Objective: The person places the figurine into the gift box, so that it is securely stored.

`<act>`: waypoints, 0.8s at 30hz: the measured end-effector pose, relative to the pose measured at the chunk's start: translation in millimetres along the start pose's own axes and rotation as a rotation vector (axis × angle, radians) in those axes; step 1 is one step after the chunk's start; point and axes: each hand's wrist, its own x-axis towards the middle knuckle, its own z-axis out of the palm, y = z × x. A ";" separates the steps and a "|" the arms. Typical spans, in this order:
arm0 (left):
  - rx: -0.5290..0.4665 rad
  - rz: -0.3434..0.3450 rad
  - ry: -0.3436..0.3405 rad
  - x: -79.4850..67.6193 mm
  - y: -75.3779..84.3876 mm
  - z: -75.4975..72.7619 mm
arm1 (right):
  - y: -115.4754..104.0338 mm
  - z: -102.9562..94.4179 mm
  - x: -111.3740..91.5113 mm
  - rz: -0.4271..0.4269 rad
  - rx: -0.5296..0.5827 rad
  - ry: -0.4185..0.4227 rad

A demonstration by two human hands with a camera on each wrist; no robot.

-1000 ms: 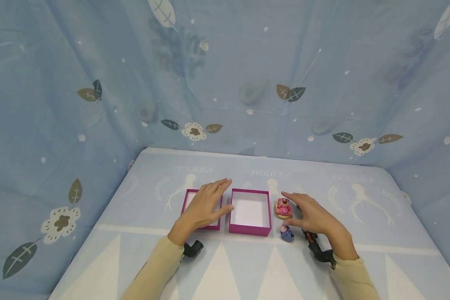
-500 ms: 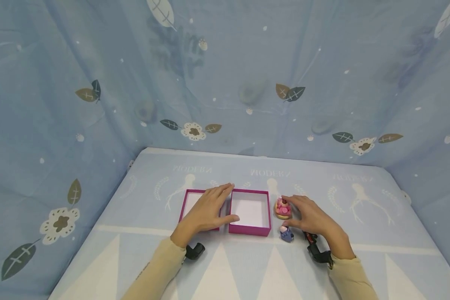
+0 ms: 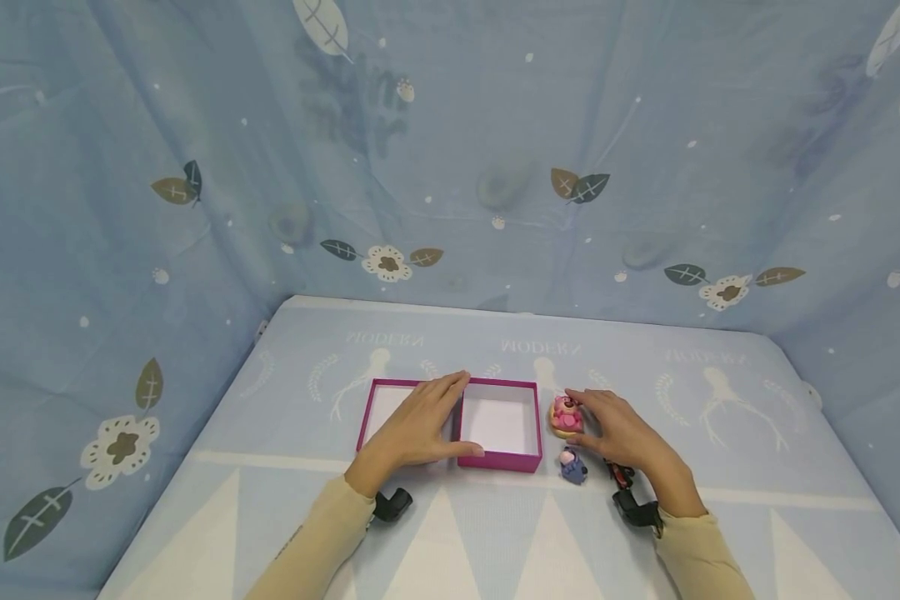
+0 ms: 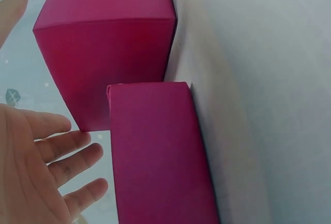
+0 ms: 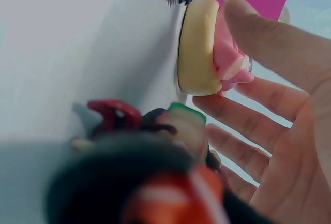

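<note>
My left hand (image 3: 418,425) hovers over the gap between two magenta boxes. Its fingers reach toward the left wall of the right-hand box (image 3: 499,461), thumb apart near the front corner; contact cannot be told. The hand partly hides the shallower left box (image 3: 367,417). In the left wrist view the fingers (image 4: 77,167) are spread behind the box walls. My right hand (image 3: 618,429) arches beside a pink bear figurine (image 3: 567,415) on a yellow base, thumb and index finger on either side of it. A blue figurine (image 3: 572,467) sits just in front.
Beneath the right hand lies a dark and red item (image 3: 621,475), partly hidden. The right wrist view shows a figurine with a green part (image 5: 187,113) and a blurred black and orange shape (image 5: 170,198). A patterned cloth wall (image 3: 450,167) rises behind the table.
My left hand has shifted slightly right and toward me, its thumb now at the right box's front corner. The right hand has edged left around the bear figurine. Boxes and figurines have stayed put.
</note>
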 end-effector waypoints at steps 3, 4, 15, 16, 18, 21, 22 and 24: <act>0.004 -0.011 -0.001 0.5 0.1 1.5 | -1.5 -0.3 0.1 0.013 -0.005 0.001; 0.004 -0.013 -0.001 0.6 0.1 1.9 | -2.1 -0.4 0.2 0.018 -0.009 0.001; 0.003 -0.026 -0.012 2.5 -1.4 5.7 | -3.3 5.0 3.0 0.042 -0.052 0.019; 0.003 -0.030 -0.013 2.4 -1.7 5.9 | -3.5 5.5 3.0 0.035 -0.056 0.025; -0.003 -0.032 -0.012 2.1 -2.0 6.2 | -3.8 6.5 3.2 0.023 -0.063 0.037; -0.013 -0.035 -0.013 1.9 -2.5 6.2 | -4.0 8.1 3.6 0.002 -0.069 0.054; -0.019 -0.036 -0.013 1.8 -2.5 6.1 | -4.2 8.6 3.8 0.004 -0.067 0.056; -0.032 -0.036 -0.012 1.9 -2.6 6.2 | -4.3 9.5 4.2 0.001 -0.067 0.061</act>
